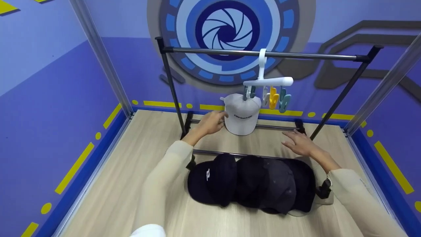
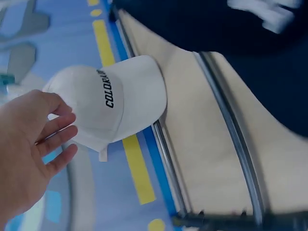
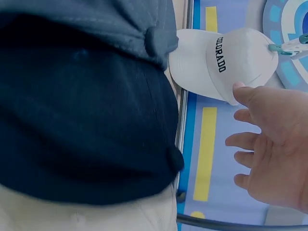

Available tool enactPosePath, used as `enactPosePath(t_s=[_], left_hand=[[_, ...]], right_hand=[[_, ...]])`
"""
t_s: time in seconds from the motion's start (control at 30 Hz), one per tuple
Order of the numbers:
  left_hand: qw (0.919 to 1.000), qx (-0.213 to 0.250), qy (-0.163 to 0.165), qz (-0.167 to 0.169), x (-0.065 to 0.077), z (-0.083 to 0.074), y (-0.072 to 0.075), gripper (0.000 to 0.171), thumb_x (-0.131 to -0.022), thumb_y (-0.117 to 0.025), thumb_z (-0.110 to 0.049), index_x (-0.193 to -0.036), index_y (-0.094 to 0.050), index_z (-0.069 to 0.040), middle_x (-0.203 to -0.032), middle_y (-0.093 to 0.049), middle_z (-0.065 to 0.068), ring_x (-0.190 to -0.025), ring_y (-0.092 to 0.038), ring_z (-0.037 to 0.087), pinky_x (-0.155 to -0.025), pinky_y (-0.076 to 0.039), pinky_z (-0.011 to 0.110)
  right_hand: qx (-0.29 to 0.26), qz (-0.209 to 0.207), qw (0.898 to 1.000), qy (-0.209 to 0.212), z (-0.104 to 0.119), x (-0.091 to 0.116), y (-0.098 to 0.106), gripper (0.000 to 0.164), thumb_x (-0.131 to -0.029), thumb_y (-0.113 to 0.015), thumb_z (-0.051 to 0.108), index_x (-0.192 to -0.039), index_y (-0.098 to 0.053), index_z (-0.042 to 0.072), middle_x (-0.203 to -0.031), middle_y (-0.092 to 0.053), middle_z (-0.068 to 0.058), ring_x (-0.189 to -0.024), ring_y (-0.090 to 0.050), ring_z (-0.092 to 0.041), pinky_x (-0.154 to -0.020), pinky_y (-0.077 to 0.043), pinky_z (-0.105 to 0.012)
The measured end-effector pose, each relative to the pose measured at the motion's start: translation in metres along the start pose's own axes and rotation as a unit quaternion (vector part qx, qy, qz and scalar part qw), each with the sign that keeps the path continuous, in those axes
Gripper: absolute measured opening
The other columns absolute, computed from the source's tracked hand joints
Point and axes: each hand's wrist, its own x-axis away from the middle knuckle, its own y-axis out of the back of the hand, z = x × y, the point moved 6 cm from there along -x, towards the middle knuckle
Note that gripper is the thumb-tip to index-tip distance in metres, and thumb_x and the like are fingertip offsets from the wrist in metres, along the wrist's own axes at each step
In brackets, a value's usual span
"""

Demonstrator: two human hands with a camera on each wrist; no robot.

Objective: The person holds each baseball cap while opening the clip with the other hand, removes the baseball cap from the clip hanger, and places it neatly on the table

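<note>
A white cap [image 1: 242,110] with dark lettering hangs by grey clips [image 1: 249,92] from a white clip hanger [image 1: 268,81]. My left hand [image 1: 210,122] is at the cap's left side, its fingers loosely bent and close to the crown. In the left wrist view that hand [image 2: 29,144] overlaps the crown's edge, with nothing pinched between thumb and fingers. Off to the cap's right, my right hand [image 1: 300,143] is spread with nothing in it. It hovers just behind a row of dark caps [image 1: 250,182]; a navy one with a white emblem lies at the left end.
The hanger hooks over the top bar [image 1: 213,51] of a metal rack with black side posts [image 1: 172,85]. Spare yellow [image 1: 273,98] and teal clips [image 1: 284,101] dangle from it. A lower rail [image 1: 210,152] runs behind the caps. Printed panels [image 1: 59,98] enclose the wooden table [image 1: 125,184].
</note>
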Motion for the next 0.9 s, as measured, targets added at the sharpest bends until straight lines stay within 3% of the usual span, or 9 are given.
enactPosePath(t_s=[0.1,0.3,0.47,0.63,0.77,0.9], left_hand=[[0.9951,0.08,0.045,-0.038,-0.023,0.011,-0.002,0.036,-0.093,-0.061,-0.002,-0.129,-0.063,0.001,-0.118,-0.07,0.02,-0.112,-0.067,0.036,-0.094,-0.055,0.047],[0.9714,0.18,0.1,-0.117,-0.062,0.014,0.0,0.044,-0.096,-0.059,0.003,-0.139,-0.053,0.004,-0.134,-0.061,0.024,-0.124,-0.058,0.038,-0.107,-0.047,0.048],[0.952,0.244,0.126,-0.136,-0.089,0.006,-0.001,0.047,-0.103,-0.049,0.0,-0.149,-0.043,0.003,-0.149,-0.051,0.023,-0.14,-0.049,0.036,-0.117,-0.04,0.046],[0.9528,0.248,0.101,-0.143,-0.107,-0.005,-0.005,0.043,-0.104,-0.045,-0.001,-0.147,-0.044,0.006,-0.146,-0.055,0.025,-0.137,-0.053,0.037,-0.116,-0.042,0.046],[0.9552,0.226,0.133,-0.136,-0.115,-0.007,-0.013,0.042,-0.106,-0.046,-0.009,-0.147,-0.047,-0.002,-0.143,-0.059,0.017,-0.131,-0.056,0.032,-0.113,-0.042,0.045],[0.9454,0.255,0.157,-0.128,-0.123,-0.009,-0.017,0.042,-0.107,-0.047,-0.013,-0.149,-0.048,-0.007,-0.145,-0.059,0.012,-0.133,-0.055,0.029,-0.115,-0.04,0.043]], right_hand=[[-0.005,-0.004,1.0,0.006,0.002,-0.006,0.0,0.051,-0.106,-0.054,0.022,-0.145,-0.048,-0.01,-0.148,-0.046,-0.037,-0.142,-0.028,-0.063,-0.112,-0.024,-0.077],[-0.014,-0.006,1.0,0.018,0.006,-0.019,-0.003,0.05,-0.105,-0.056,0.02,-0.145,-0.049,-0.01,-0.147,-0.049,-0.035,-0.142,-0.031,-0.061,-0.113,-0.027,-0.074],[-0.018,-0.017,0.999,0.031,0.008,-0.024,-0.005,0.047,-0.104,-0.058,0.016,-0.142,-0.052,-0.011,-0.143,-0.054,-0.034,-0.139,-0.037,-0.061,-0.111,-0.029,-0.075],[-0.024,-0.019,0.999,0.045,0.009,-0.026,-0.007,0.046,-0.104,-0.058,0.015,-0.14,-0.053,-0.012,-0.142,-0.055,-0.035,-0.136,-0.044,-0.057,-0.112,-0.034,-0.07],[-0.026,-0.017,0.998,0.049,0.006,-0.025,-0.009,0.045,-0.104,-0.058,0.014,-0.14,-0.053,-0.012,-0.142,-0.054,-0.035,-0.135,-0.047,-0.056,-0.111,-0.036,-0.068],[-0.031,-0.018,0.998,0.049,0.002,-0.024,-0.009,0.046,-0.104,-0.058,0.014,-0.14,-0.052,-0.012,-0.142,-0.054,-0.035,-0.133,-0.049,-0.055,-0.11,-0.039,-0.067]])
